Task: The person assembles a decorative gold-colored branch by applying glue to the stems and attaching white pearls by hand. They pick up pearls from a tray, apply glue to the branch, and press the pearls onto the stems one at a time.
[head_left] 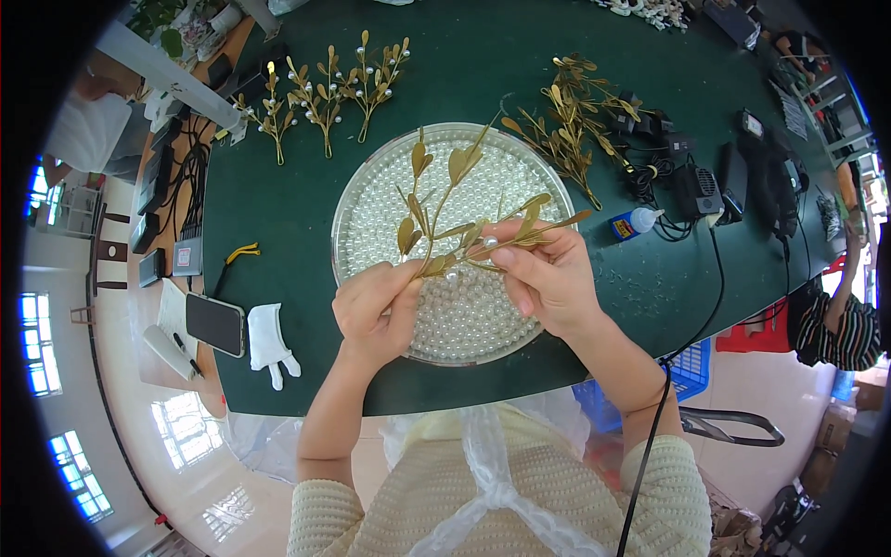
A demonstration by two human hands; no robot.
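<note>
Gold branch (458, 167) held above a round tray (338, 223) of loose pearls (469, 325)

The left hand (379, 311) pinches the branch's stem near its lower end. The right hand (548, 274) grips a leafy side twig (532, 237), with a single pearl (490, 242) beside its thumb tip. Beyond the tray lie three pearl-dotted branches (325, 113), left, and a leafy heap (568, 148), right.
</note>
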